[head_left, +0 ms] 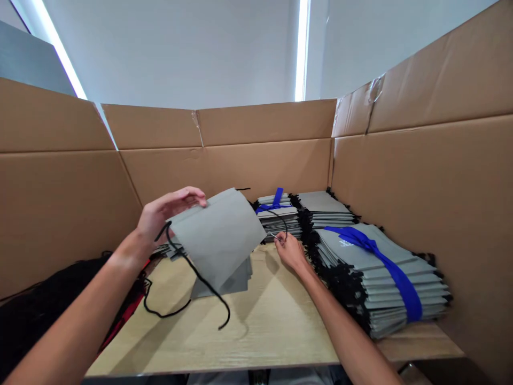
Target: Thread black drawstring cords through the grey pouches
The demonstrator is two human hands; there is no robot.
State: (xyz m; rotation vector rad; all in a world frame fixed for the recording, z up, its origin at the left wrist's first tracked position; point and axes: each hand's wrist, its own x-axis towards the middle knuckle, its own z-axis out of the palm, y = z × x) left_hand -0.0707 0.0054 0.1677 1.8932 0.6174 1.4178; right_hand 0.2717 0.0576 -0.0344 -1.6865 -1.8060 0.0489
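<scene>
My left hand (172, 211) grips the upper left edge of a flat grey paper bag (218, 232), which is held tilted above the table. From its left side hangs a black cord (200, 277) with a loose end. At the bag's right corner, my right hand (286, 247) pinches a thin metal needle-like tool (273, 235), whose tip points toward the bag. Another black cord (280, 215) arches over to these fingers; whether they hold it too is unclear. Beneath the bag, more grey bags (236, 280) lie on the table.
Stacks of grey bags with black cords stand at right, one stack (385, 267) tied with a blue ribbon (395, 270). Behind it are more stacks (324, 206). Cardboard walls (260, 166) enclose the wooden table (276, 321). A dark heap of cords (52, 299) lies at left.
</scene>
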